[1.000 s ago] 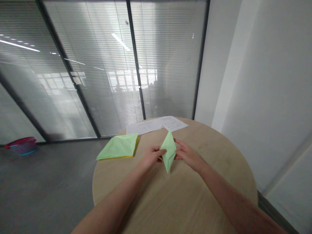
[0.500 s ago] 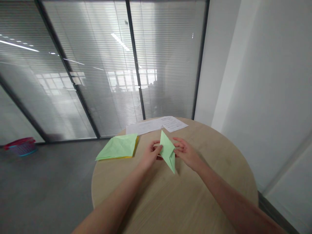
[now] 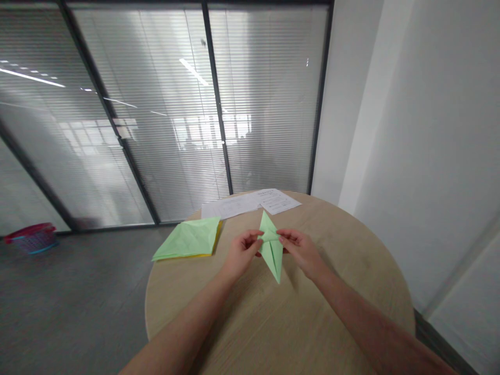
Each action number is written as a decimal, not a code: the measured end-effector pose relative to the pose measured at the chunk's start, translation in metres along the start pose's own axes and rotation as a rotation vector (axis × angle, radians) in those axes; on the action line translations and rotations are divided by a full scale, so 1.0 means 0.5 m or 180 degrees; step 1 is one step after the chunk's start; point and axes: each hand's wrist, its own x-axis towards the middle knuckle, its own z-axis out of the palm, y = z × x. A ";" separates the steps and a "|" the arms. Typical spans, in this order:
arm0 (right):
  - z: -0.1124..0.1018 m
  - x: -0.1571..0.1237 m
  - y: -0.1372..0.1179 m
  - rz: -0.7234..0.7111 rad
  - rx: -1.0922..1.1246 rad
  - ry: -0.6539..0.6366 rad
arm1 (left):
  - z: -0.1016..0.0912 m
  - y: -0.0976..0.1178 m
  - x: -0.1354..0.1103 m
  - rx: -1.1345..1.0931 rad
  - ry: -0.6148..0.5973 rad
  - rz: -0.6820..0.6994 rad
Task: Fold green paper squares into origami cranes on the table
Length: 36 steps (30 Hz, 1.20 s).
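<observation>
A light green folded paper [image 3: 272, 252], shaped like a long diamond with a slit down its lower half, is held above the table. My left hand [image 3: 242, 252] pinches its left corner between thumb and fingers. On the opposite corner, my right hand [image 3: 300, 250] has thumb and fingertips closed on the paper. A short flap crosses the middle of the diamond between both thumbs. The paper's underside and some fingertips behind it are hidden.
A stack of green and yellow paper sheets [image 3: 191, 238] lies at the left edge of the round wooden table [image 3: 312, 328]. Printed white sheets [image 3: 279, 201] lie at the back. A red and blue basket [image 3: 34, 239] stands on the floor at far left, before the glass partition [image 3: 269, 104].
My right hand, with its fingers looser before, has closed on the paper's right corner. The folded paper has turned slightly, and its middle flap and slit now face me.
</observation>
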 end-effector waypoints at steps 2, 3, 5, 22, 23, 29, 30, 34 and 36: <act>0.004 -0.001 0.002 0.0001 0.0066 0.0000 | 0.003 -0.004 0.001 -0.0099 0.0099 -0.0039; 0.005 -0.002 0.003 -0.0018 0.0092 0.0015 | 0.004 -0.006 0.001 -0.0129 0.0135 -0.0024; 0.007 -0.002 0.007 -0.0099 0.0083 0.0085 | 0.005 -0.008 0.001 -0.0064 0.0165 0.0041; -0.020 0.006 0.026 -0.0846 -0.1298 0.0315 | 0.004 -0.002 -0.004 0.0518 -0.0490 -0.0336; -0.020 0.006 0.025 -0.0855 -0.1320 0.0335 | 0.003 -0.003 -0.003 0.0537 -0.0551 -0.0349; -0.019 0.005 0.018 -0.0743 -0.1186 0.0358 | -0.003 -0.019 0.004 0.0552 -0.0583 -0.0354; -0.018 0.004 0.017 -0.0696 -0.1123 0.0318 | -0.004 -0.021 0.004 0.0592 -0.0546 -0.0310; -0.015 0.002 0.020 -0.0477 -0.1179 -0.0056 | -0.010 -0.020 0.005 0.0820 -0.0428 -0.0213; -0.014 0.001 0.024 -0.0413 -0.1357 -0.0184 | -0.012 -0.018 0.004 0.0850 -0.0384 -0.0178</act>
